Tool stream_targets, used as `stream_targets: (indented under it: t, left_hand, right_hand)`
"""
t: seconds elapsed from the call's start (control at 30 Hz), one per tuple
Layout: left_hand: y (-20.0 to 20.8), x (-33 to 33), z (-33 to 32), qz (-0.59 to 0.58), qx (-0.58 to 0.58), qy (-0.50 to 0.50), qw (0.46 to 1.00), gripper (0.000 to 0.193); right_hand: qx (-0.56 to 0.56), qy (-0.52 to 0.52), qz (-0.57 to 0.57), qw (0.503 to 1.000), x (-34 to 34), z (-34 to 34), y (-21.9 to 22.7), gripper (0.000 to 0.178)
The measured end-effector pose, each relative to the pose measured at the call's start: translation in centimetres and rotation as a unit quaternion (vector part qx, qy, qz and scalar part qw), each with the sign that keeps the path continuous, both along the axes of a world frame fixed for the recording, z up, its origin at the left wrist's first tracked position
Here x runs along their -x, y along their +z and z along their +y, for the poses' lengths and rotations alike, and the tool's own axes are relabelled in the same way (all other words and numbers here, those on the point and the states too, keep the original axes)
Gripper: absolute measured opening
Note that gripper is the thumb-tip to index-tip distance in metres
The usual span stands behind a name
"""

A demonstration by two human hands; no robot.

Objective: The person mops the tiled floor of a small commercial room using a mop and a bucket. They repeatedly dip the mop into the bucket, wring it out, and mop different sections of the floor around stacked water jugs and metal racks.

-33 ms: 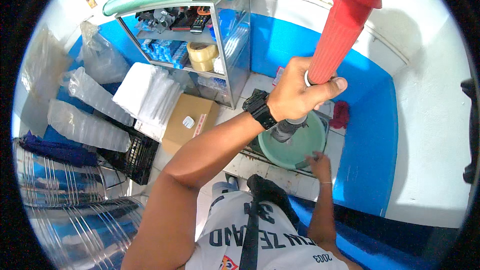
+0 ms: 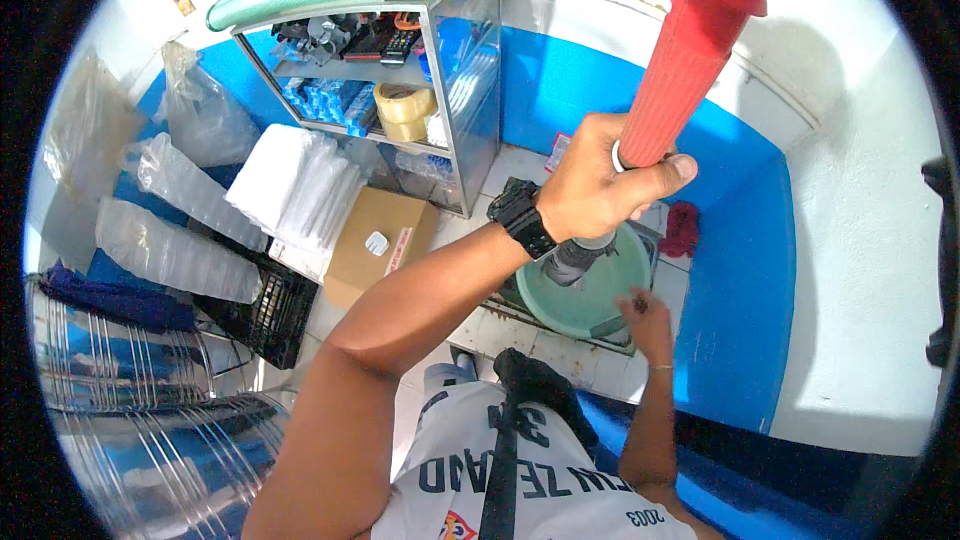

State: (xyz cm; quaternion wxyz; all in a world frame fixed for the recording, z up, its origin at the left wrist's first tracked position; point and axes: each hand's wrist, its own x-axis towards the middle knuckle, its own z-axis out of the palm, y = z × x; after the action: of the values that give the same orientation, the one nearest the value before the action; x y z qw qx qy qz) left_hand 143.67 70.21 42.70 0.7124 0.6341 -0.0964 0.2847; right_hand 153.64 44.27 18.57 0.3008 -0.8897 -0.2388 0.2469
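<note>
My left hand point(image 2: 598, 180), with a black watch on its wrist, is closed around a pole with a red ribbed grip point(image 2: 680, 75) and a grey upper tube. Below that hand, the pole's lower end point(image 2: 572, 262), dark grey and wrinkled, reaches into a pale green basin point(image 2: 540, 305); what it ends in is partly hidden. My right hand point(image 2: 648, 328) is at the basin's near right rim, its fingers curled together. A dark spot shows among these fingers, too small to name. Close by, a grey piece point(image 2: 608, 326) lies at the rim.
Left of the basin stand a cardboard box point(image 2: 375, 240), stacked white packs point(image 2: 290, 185) and a black crate point(image 2: 275, 315). A glass-sided shelf point(image 2: 470, 175) holds tape rolls point(image 2: 404, 112). A red cloth point(image 2: 681, 230) lies by the blue wall point(image 2: 735, 270).
My right hand has shifted slightly right and away from the grey piece at the rim, its fingers now more curled. My left hand and the pole have barely moved.
</note>
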Motion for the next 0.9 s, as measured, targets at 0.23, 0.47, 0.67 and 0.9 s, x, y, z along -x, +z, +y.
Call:
stream_targets:
  t: [0.23,0.47,0.67,0.9]
  left_hand:
    - [-0.9,-1.3,-3.4,0.020,-0.017,-0.017,1.000,0.028]
    - [-2.3,-3.0,-5.3,0.067,-0.086,-0.086,0.990,0.029]
    - [-5.4,-4.3,-6.4,-0.085,-0.121,0.111,0.983,0.016]
    - [-7.4,-4.9,-7.1,-0.074,-0.120,0.152,0.978,0.017]
  right_hand:
    - [-0.558,0.079,-0.193,0.803,0.4,6.1,24.9,0.073]
    - [-0.494,0.507,0.324,0.628,-0.3,12.8,35.6,0.029]
    - [-0.576,0.173,0.011,0.799,2.5,11.4,32.0,0.029]
    - [-0.586,0.080,-0.107,0.799,4.1,11.6,31.0,0.025]
